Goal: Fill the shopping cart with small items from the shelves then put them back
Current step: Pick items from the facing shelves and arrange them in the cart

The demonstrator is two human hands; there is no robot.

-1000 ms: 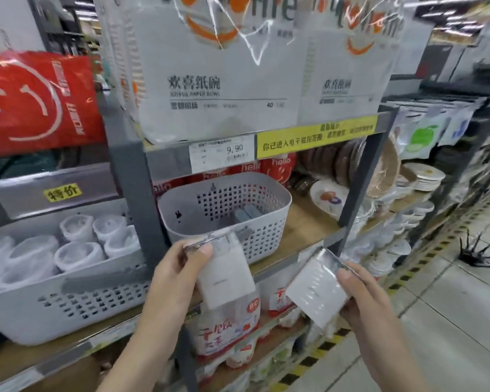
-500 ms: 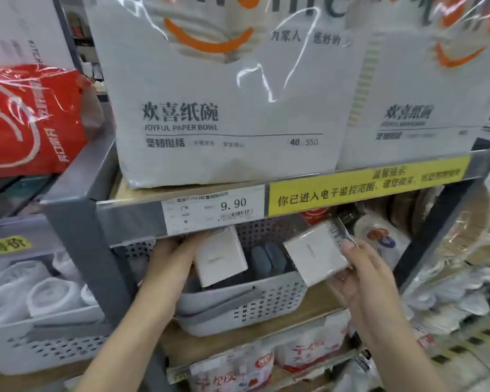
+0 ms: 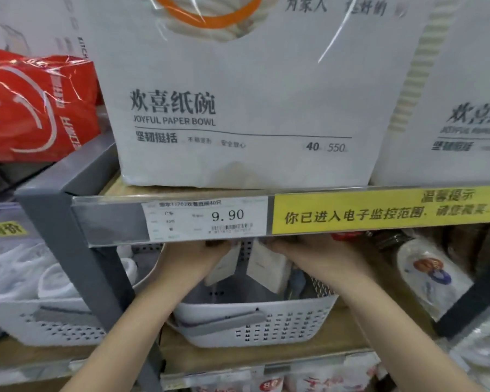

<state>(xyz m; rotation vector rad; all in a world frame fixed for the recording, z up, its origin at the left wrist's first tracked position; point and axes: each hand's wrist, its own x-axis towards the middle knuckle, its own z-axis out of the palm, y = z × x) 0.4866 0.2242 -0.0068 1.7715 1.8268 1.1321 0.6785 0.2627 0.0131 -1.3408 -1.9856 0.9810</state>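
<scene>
Just under the edge of the upper shelf [image 3: 181,190], both hands are seen reaching into a white perforated basket [image 3: 255,321] that stands on the wooden shelf board [image 3: 337,338] below. A small flat white packet [image 3: 224,264] is held by the left hand [image 3: 193,256], and a second white packet [image 3: 268,267] is held by the right hand [image 3: 309,253]. Both packets are tilted, their lower edges hanging inside the basket above its floor, just beside each other with a strip of the basket's back wall seen between them. How the fingers are set cannot be told exactly, since their tips are hidden behind the shelf's price rail [image 3: 119,222]; only the knuckles are seen, curled over the top edges of the packets. A few dark items are made out in the right part of the basket, blurred. On the rail a white price tag [image 3: 207,219] reading 9.90 and a yellow notice strip [image 3: 379,210] are fixed. On the upper shelf a large white pack of paper bowls [image 3: 238,108] is stood, with a like pack [image 3: 464,108] to its right and a red wrapped pack [image 3: 34,106] to its left. Beyond the grey upright post [image 3: 77,267], a second white basket [image 3: 40,321] of wrapped white items is seen at the left. Wrapped plates [image 3: 433,278] are leaned at the right of the basket.
</scene>
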